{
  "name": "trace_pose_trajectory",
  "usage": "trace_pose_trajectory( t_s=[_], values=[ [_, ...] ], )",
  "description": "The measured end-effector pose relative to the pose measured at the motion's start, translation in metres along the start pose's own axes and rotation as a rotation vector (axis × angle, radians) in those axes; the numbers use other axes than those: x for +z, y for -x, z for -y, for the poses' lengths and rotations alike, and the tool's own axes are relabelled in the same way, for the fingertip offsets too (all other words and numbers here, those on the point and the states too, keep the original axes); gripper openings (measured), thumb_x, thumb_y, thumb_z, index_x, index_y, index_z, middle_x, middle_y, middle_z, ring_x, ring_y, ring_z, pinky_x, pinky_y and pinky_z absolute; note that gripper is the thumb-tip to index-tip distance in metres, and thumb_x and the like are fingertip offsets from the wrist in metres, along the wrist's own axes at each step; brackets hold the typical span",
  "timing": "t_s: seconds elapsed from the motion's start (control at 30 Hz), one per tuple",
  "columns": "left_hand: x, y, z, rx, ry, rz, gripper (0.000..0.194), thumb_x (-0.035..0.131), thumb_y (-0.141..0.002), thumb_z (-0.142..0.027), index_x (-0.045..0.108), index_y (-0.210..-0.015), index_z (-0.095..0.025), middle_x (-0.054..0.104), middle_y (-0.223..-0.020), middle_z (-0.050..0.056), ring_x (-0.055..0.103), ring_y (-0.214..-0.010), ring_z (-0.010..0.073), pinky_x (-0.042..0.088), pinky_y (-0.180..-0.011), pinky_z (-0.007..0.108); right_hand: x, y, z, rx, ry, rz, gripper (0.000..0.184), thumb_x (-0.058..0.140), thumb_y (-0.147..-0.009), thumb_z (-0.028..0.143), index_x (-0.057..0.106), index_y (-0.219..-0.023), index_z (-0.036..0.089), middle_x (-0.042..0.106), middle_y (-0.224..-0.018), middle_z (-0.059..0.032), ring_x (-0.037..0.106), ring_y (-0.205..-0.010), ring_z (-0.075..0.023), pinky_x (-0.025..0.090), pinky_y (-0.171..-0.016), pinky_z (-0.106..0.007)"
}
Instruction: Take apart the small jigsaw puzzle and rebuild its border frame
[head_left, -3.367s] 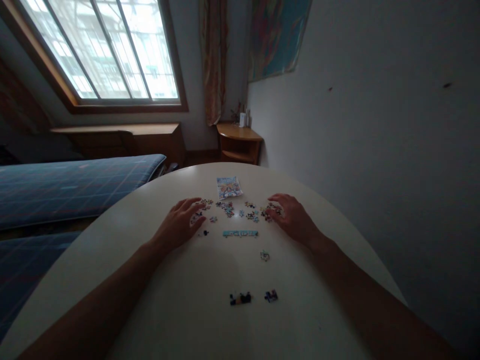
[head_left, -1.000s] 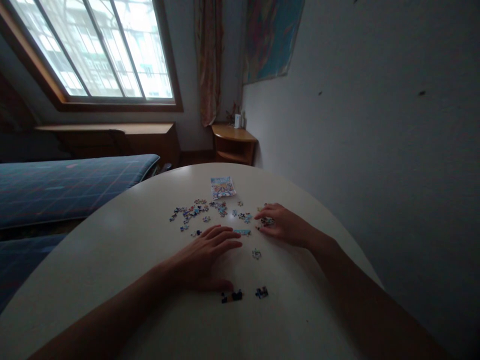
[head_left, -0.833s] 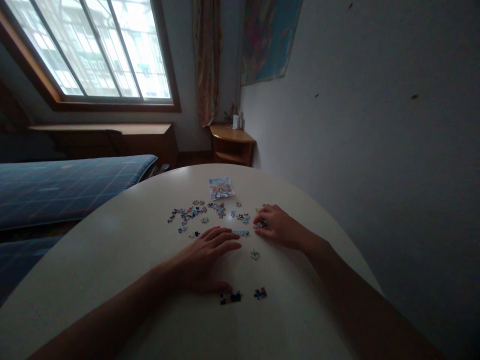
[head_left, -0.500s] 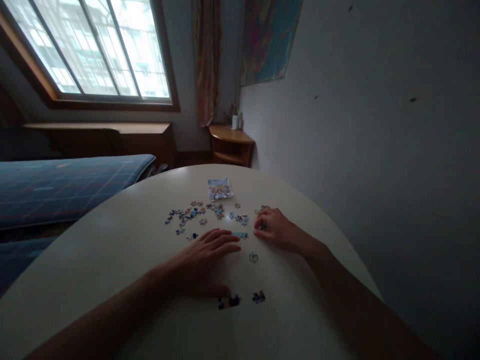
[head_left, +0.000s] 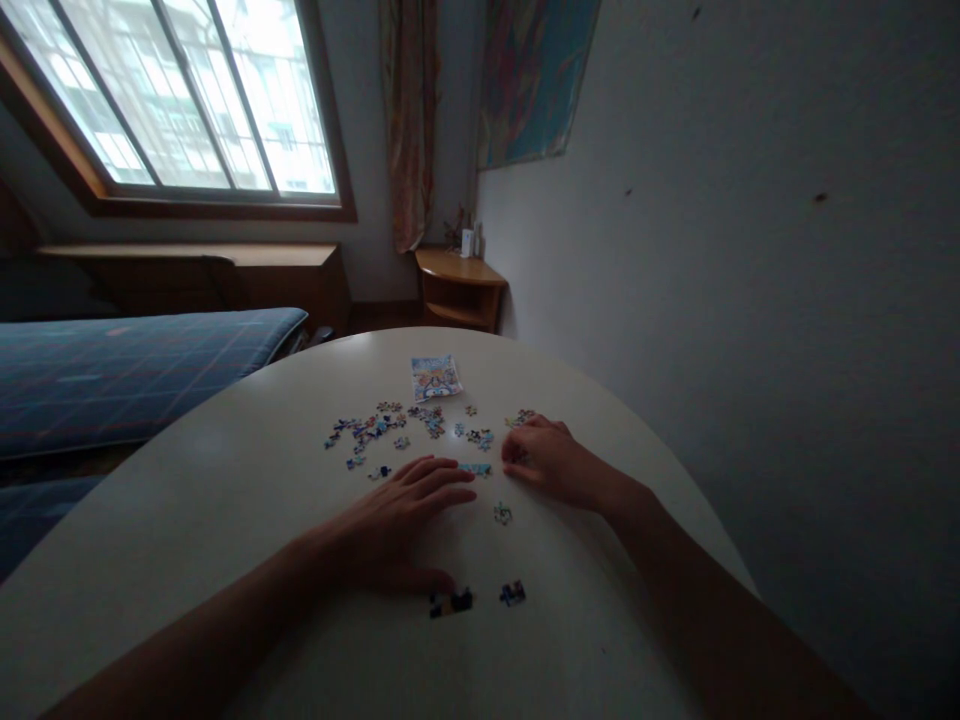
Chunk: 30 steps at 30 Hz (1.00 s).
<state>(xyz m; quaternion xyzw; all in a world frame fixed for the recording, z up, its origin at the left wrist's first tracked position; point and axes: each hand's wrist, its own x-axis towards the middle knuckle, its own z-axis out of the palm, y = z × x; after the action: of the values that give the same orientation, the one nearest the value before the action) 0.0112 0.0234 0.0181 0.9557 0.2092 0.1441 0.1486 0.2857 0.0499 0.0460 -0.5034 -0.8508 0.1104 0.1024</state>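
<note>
Dim light from a window [head_left: 180, 100], cut off by the frame, leaves the wall [head_left: 675, 300] grey and the round white desk [head_left: 262, 450] shadowed; a poster [head_left: 532, 80] is cropped above, and a blue plaid mattress [head_left: 150, 350] runs out of view. On the desk, the left hand [head_left: 412, 510] hides one end of the turquoise strip [head_left: 477, 469], and its thumb overlaps the edge of the dark block [head_left: 451, 602], though contact is unclear. Some pieces [head_left: 520, 418] are partly covered by the right hand [head_left: 551, 455]. Shapes in the loose pile [head_left: 375, 430] blur together, as do those in the middle cluster [head_left: 480, 438]. At the far side lies a colourful leaflet [head_left: 436, 380], its print too small to read; no lettering can be made out on the white box [head_left: 467, 242] on the corner shelf [head_left: 461, 265] either. Palm down, the left hand is open, fingers spread and pointing inward, thumb well apart from them. Curled, the right hand has its thumb and forefinger drawn close beside the strip's visible end; whether it grips anything cannot be told. Nearer the wearer are a pale piece [head_left: 502, 514] and, beside the dark block, a dark piece [head_left: 513, 593].
</note>
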Motion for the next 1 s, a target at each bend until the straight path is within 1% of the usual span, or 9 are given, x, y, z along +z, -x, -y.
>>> trace_pose_trajectory(
  t_s=[0.13, 0.23, 0.3, 0.37, 0.47, 0.57, 0.7, 0.87, 1.0],
  values=[
    [-0.001, 0.000, 0.000, -0.020, 0.013, -0.006, 0.081, 0.073, -0.076, -0.060, 0.041, -0.143, -0.025, 0.045, -0.151, 0.011, 0.035, -0.140, 0.0365, 0.034, -0.114, 0.057, -0.006, 0.002, 0.006, -0.008, -0.089, 0.021, 0.011, 0.071, -0.084, 0.022, 0.072, -0.095, 0.020, 0.074, -0.090, -0.0043, 0.063, -0.094, -0.0217, 0.040, -0.089, -0.037],
    [-0.001, 0.000, 0.000, -0.026, 0.036, -0.011, 0.082, 0.075, -0.075, -0.057, 0.041, -0.143, -0.026, 0.045, -0.150, 0.010, 0.035, -0.140, 0.0360, 0.034, -0.114, 0.057, -0.012, 0.010, 0.021, -0.076, -0.265, 0.115, 0.008, 0.070, -0.086, 0.024, 0.075, -0.090, 0.020, 0.075, -0.091, -0.0034, 0.067, -0.086, -0.0171, 0.044, -0.083, -0.030],
    [0.000, 0.001, 0.001, -0.027, 0.044, -0.008, 0.083, 0.076, -0.074, -0.056, 0.041, -0.143, -0.028, 0.046, -0.150, 0.009, 0.035, -0.140, 0.0355, 0.033, -0.115, 0.056, -0.017, 0.018, 0.037, -0.185, -0.371, 0.216, 0.010, 0.067, -0.090, 0.025, 0.075, -0.095, 0.021, 0.076, -0.094, -0.0019, 0.067, -0.088, -0.0155, 0.045, -0.084, -0.028],
    [0.001, 0.001, 0.002, -0.024, 0.039, -0.009, 0.085, 0.077, -0.072, -0.057, 0.041, -0.144, -0.028, 0.046, -0.150, 0.009, 0.035, -0.140, 0.0355, 0.032, -0.116, 0.056, -0.020, 0.025, 0.054, -0.257, -0.354, 0.308, 0.006, 0.070, -0.088, 0.025, 0.075, -0.091, 0.023, 0.076, -0.092, 0.0002, 0.066, -0.092, -0.0158, 0.040, -0.094, -0.031],
    [0.003, 0.001, 0.004, -0.010, 0.021, -0.019, 0.087, 0.077, -0.072, -0.059, 0.039, -0.145, -0.027, 0.045, -0.151, 0.010, 0.033, -0.141, 0.0360, 0.031, -0.116, 0.056, -0.023, 0.033, 0.075, -0.229, -0.289, 0.406, 0.007, 0.074, -0.085, 0.023, 0.075, -0.092, 0.022, 0.076, -0.091, -0.0005, 0.065, -0.098, -0.0187, 0.035, -0.101, -0.037],
    [0.004, 0.001, 0.005, 0.006, 0.013, -0.023, 0.089, 0.076, -0.072, -0.059, 0.037, -0.146, -0.027, 0.044, -0.151, 0.011, 0.033, -0.141, 0.0367, 0.030, -0.116, 0.057, -0.024, 0.034, 0.084, -0.228, -0.258, 0.471, 0.007, 0.071, -0.086, 0.019, 0.075, -0.091, 0.022, 0.076, -0.092, -0.0017, 0.064, -0.102, -0.0197, 0.032, -0.103, -0.040],
    [0.003, 0.001, 0.004, 0.006, 0.015, -0.021, 0.088, 0.076, -0.073, -0.059, 0.038, -0.145, -0.026, 0.044, -0.151, 0.012, 0.034, -0.141, 0.0366, 0.030, -0.116, 0.057, -0.018, 0.032, 0.082, -0.283, -0.233, 0.468, 0.013, 0.068, -0.085, 0.015, 0.076, -0.089, 0.024, 0.077, -0.092, -0.0009, 0.063, -0.107, -0.0204, 0.031, -0.103, -0.040],
    [0.003, 0.001, 0.004, 0.008, 0.020, -0.027, 0.089, 0.075, -0.073, -0.060, 0.036, -0.145, -0.027, 0.043, -0.151, 0.011, 0.033, -0.141, 0.0361, 0.028, -0.117, 0.057, -0.007, 0.034, 0.079, -0.304, -0.200, 0.386, 0.017, 0.064, -0.083, 0.014, 0.077, -0.083, 0.025, 0.077, -0.085, 0.0005, 0.064, -0.102, -0.0206, 0.034, -0.100, -0.040],
    [0.005, 0.001, 0.006, 0.012, 0.019, -0.020, 0.089, 0.075, -0.073, -0.061, 0.036, -0.146, -0.028, 0.043, -0.152, 0.011, 0.033, -0.141, 0.0367, 0.028, -0.117, 0.058, -0.003, 0.034, 0.081, -0.303, -0.193, 0.365, 0.017, 0.062, -0.081, 0.016, 0.076, -0.077, 0.024, 0.077, -0.082, -0.0015, 0.064, -0.100, -0.0229, 0.034, -0.100, -0.043]
  ],
)
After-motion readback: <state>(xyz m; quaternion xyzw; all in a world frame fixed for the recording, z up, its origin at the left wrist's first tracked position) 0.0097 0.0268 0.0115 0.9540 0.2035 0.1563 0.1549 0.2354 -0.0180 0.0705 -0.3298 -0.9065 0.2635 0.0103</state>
